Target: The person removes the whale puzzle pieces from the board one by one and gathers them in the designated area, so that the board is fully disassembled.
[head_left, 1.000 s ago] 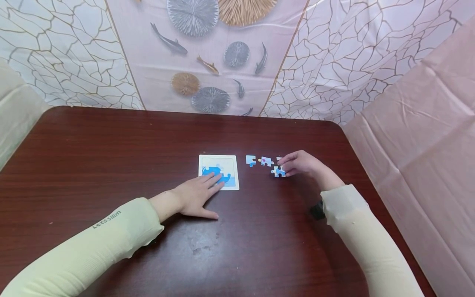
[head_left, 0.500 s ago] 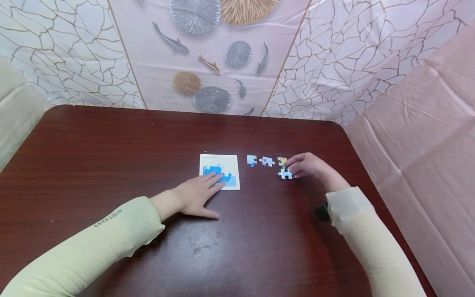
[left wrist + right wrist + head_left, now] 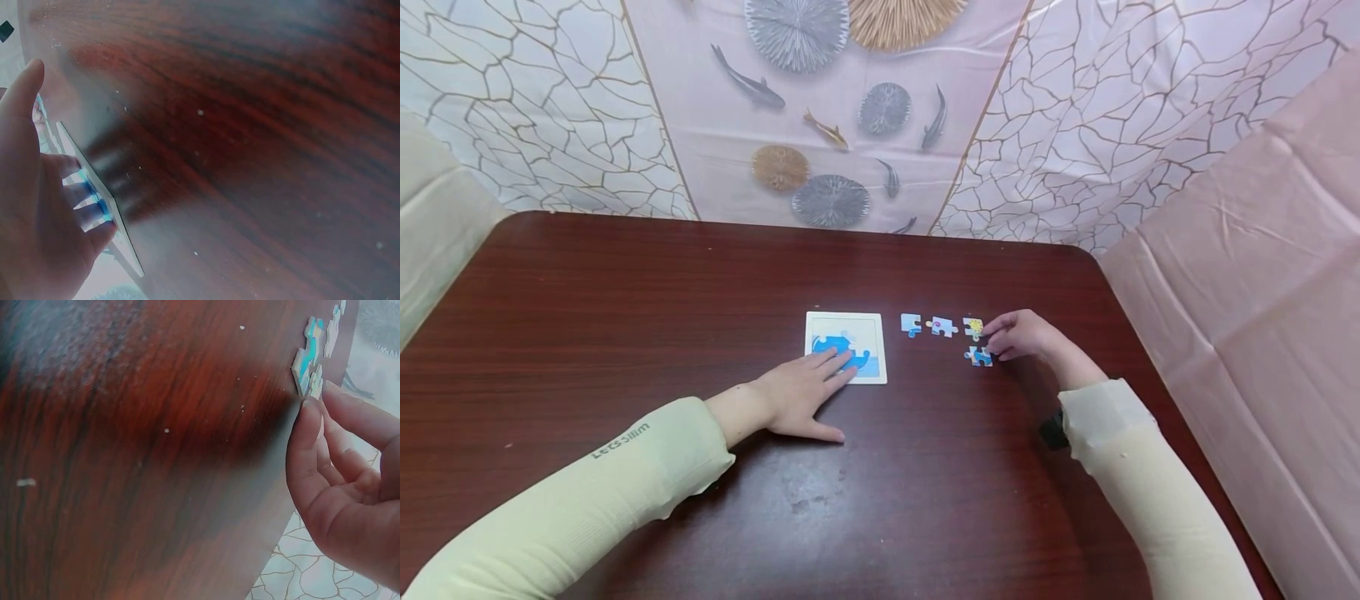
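My left hand [image 3: 797, 398] lies flat with spread fingers over the lower left of a square white puzzle tray [image 3: 883, 350]. Blue picture pieces [image 3: 831, 342] sit inside the tray, partly hidden beneath those fingers. Over at the right, my right hand [image 3: 1028, 336] is beside two jigsaw pieces, its fingers loosely bent. Its index fingertip is at the edge of a piece with a yellow sun [image 3: 973, 326]. The thumb is by a blue-and-white piece [image 3: 979, 357] just below. In the right wrist view, thumb and index finger stand apart, right at the pieces' edges.
Two more jigsaw pieces lie between tray and right hand: a pale blue one [image 3: 911, 323] and one with a pink spot [image 3: 943, 326]. The dark red-brown table [image 3: 880, 492] ends at a patterned cloth [image 3: 827, 142] behind and a pink cloth [image 3: 1247, 275] on the right.
The blue-and-white piece has moved right and slightly nearer, apart from the sun piece, which now shows fully. My right hand has shifted a little right; the left hand stays on the tray.
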`<state>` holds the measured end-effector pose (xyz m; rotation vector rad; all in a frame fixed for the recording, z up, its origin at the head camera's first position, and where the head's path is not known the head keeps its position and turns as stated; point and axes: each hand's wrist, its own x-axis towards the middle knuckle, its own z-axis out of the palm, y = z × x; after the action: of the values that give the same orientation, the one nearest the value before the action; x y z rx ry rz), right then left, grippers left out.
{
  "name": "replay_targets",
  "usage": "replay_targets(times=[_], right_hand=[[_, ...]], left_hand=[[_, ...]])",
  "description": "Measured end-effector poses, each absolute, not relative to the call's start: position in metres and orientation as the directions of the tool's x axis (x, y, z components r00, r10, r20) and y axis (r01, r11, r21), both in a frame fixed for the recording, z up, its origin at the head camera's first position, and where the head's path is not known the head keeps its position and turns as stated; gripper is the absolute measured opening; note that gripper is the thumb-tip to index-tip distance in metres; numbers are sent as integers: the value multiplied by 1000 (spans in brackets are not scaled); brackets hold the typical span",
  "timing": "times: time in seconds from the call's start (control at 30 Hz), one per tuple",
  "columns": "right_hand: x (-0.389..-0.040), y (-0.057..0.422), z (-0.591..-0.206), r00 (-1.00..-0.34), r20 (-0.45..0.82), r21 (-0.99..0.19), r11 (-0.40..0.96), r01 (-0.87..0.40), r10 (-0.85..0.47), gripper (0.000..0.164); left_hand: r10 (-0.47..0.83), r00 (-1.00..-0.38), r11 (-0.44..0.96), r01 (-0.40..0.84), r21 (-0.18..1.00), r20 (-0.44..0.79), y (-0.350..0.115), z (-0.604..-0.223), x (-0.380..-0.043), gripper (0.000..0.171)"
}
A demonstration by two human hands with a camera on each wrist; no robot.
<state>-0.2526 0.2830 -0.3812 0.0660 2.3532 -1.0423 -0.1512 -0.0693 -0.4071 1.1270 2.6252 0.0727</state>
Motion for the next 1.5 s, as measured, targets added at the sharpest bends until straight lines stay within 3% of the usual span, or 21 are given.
replay_targets(times=[0.27,0.6,1.1,1.5], right_hand=[[-253,275,-378,-862,-489,-636,730,250,-131,33],[-258,245,-371,-870,-450,-673,717,181,-203,34],[-262,173,-367,-842,-442,-745,649,153,-309,33],[-256,129,-380,-811,-485,-733,659,172,-328,29]], left_hand=[[713,-657,700,687,197,-244,-68,-404,-153,88],[724,-663,689,689,225,-188,-71,-407,-150,86],[702,-689,710,658,252,-178,-80,-410,-145,89],[686,-701,727,643,243,-196,-89,-409,-144,87]])
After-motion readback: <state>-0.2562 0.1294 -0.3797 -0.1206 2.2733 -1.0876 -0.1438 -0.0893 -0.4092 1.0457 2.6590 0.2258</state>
